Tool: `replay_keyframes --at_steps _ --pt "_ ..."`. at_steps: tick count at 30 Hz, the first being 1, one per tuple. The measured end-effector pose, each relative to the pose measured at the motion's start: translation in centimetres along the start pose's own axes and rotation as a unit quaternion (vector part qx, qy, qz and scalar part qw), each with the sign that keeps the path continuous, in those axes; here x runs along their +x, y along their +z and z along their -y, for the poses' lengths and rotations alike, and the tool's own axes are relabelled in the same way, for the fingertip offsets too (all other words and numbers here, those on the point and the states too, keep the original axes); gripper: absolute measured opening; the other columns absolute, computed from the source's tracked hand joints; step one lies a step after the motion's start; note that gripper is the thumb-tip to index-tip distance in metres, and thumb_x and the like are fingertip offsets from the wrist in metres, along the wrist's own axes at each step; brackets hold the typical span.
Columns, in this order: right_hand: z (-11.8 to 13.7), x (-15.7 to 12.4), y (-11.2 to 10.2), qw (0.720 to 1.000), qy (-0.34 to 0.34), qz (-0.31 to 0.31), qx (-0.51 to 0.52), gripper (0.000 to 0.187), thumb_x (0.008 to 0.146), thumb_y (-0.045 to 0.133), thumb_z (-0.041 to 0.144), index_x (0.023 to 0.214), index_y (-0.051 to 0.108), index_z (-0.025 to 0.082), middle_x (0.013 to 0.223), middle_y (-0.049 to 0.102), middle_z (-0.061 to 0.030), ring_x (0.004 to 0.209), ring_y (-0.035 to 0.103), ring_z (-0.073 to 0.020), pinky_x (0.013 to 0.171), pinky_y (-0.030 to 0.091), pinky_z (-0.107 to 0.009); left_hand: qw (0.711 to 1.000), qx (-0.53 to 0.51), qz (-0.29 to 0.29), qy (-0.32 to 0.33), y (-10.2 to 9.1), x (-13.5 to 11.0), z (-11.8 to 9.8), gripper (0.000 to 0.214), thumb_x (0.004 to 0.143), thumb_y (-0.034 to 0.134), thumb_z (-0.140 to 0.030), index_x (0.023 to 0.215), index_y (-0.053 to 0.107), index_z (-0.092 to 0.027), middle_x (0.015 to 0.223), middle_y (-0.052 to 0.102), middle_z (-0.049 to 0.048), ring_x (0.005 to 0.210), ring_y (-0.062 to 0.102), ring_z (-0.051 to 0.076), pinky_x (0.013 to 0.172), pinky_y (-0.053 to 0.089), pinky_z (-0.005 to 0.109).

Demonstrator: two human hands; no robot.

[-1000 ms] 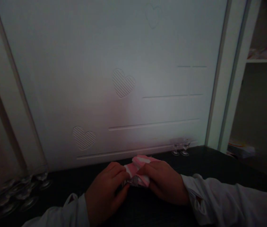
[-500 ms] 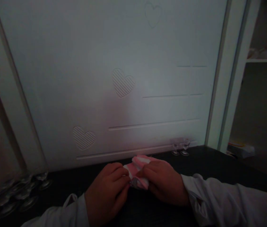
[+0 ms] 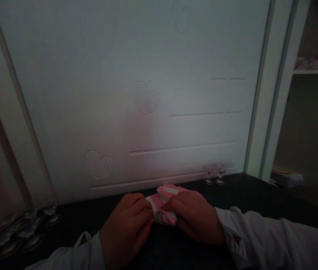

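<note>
A small pink and white striped cloth bundle [image 3: 164, 198] lies on the dark table [image 3: 260, 195] near the white panel. My left hand [image 3: 126, 227] pinches its near left edge with curled fingers. My right hand [image 3: 195, 217] grips the bundle from the right, fingers closed over it. Both wrists wear white sleeves. What the cloth wraps is hidden.
A white panel [image 3: 147, 101] with embossed hearts stands upright right behind the cloth. Two small clear stemmed glasses [image 3: 215, 176] stand at its foot to the right. Several clear glass pieces [image 3: 20, 232] lie at the left. Shelves with papers [image 3: 285, 178] are at the right.
My left fingers have drawn in slightly tighter on the cloth's edge. The bundle and my right hand have barely shifted.
</note>
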State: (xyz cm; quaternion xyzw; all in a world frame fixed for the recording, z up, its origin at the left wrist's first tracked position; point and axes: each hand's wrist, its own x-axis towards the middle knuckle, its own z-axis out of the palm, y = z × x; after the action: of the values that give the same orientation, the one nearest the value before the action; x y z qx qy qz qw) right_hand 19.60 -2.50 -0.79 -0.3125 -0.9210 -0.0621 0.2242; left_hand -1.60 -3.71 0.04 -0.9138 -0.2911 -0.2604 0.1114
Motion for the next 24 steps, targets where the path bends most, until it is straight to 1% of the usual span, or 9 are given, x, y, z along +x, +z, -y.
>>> replay_keyframes --at_steps 3,10,17,22,24 --pt "-0.05 -0.03 0.14 1.0 -0.003 -0.01 0.001 0.024 0.076 0.05 0.011 0.097 0.061 0.015 0.092 0.07 -0.0099 0.086 0.063 -0.0236 0.081 0.045 -0.038 1.0 0.0 -0.009 0.0 0.02 0.04 0.02 0.017 0.081 0.048 -0.009 0.084 0.062 -0.018 0.085 0.064 0.0041 0.087 0.053 0.021 0.078 0.047 0.036" --pt "-0.06 -0.13 0.18 1.0 0.002 0.005 0.008 0.025 0.075 0.05 0.012 0.098 0.06 0.015 0.092 0.07 -0.0094 0.085 0.064 -0.0248 0.077 0.046 -0.038 0.999 -0.007 -0.048 0.018 0.19 -0.07 0.11 0.017 0.08 0.05 -0.008 0.083 0.062 -0.018 0.082 0.065 0.0027 0.084 0.054 0.021 0.075 0.048 0.035" --pt "0.01 -0.15 -0.07 1.0 -0.002 -0.009 0.01 0.024 0.075 0.05 0.012 0.097 0.06 0.015 0.09 0.07 -0.0098 0.084 0.064 -0.0248 0.078 0.046 -0.038 0.995 0.033 -0.08 0.049 0.18 -0.11 -0.12 0.013 0.081 0.05 -0.008 0.084 0.061 -0.016 0.083 0.064 0.0039 0.082 0.055 0.02 0.073 0.049 0.034" --pt "0.02 -0.14 -0.02 1.0 0.002 0.002 0.012 0.023 0.074 0.05 0.013 0.095 0.06 0.015 0.087 0.07 -0.0096 0.08 0.064 -0.0251 0.07 0.048 -0.037 0.991 0.065 -0.084 0.076 -0.03 -0.07 -0.28 0.013 0.082 0.049 -0.007 0.087 0.059 -0.015 0.084 0.065 0.0049 0.081 0.055 0.021 0.072 0.049 0.035" --pt "0.0 -0.14 0.06 1.0 0.002 0.002 0.012 0.023 0.073 0.051 0.013 0.094 0.06 0.014 0.087 0.07 -0.0105 0.081 0.064 -0.0255 0.072 0.048 -0.038 0.993 0.051 -0.075 0.073 0.03 -0.25 -0.21 0.015 0.083 0.048 -0.007 0.09 0.057 -0.016 0.087 0.064 0.005 0.083 0.055 0.021 0.075 0.048 0.034"
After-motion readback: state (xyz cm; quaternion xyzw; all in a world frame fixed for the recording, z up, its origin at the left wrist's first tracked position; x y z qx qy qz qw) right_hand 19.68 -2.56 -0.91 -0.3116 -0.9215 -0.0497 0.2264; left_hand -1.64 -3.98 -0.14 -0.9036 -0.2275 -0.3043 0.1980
